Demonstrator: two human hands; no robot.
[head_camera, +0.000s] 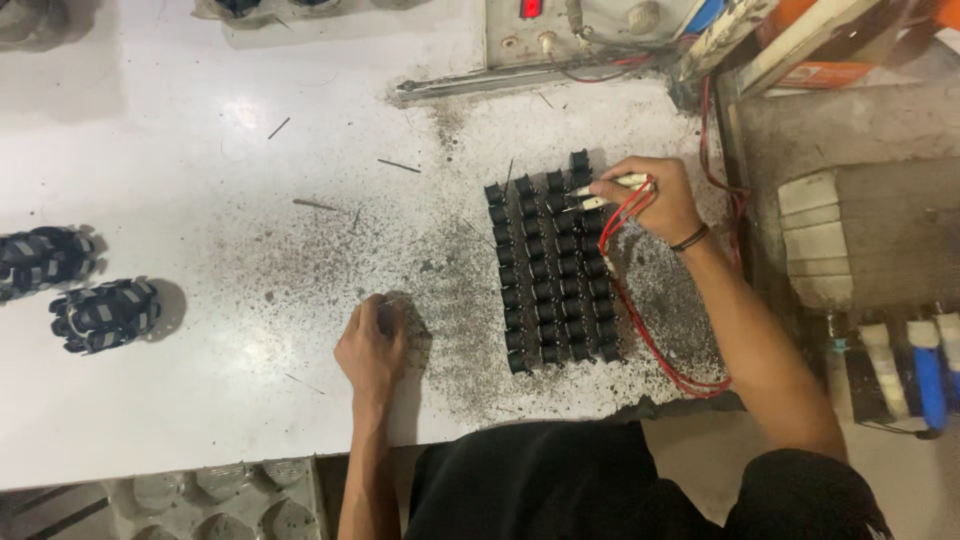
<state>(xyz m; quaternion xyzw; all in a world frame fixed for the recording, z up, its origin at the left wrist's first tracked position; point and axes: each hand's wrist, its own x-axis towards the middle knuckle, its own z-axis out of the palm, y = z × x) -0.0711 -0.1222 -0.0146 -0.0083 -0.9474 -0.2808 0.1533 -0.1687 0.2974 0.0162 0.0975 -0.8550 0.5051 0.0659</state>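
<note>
Several small black components (552, 270) stand in neat rows as a block on the white table (200, 200). My right hand (655, 200) hovers at the block's upper right corner, gripping two pale test probes (610, 190) whose tips touch a component in the top rows. Red wires (650, 340) run from the probes down along the block's right side and loop back up. My left hand (372, 340) rests on the table left of the block, fingers curled, holding nothing that I can see.
Two bundles of black parts (105, 315) lie at the far left. A pale tester box (570, 30) with a red switch stands at the back. A tray (220, 500) with round cells sits below the near edge. Dark grit and thin pins litter the tabletop.
</note>
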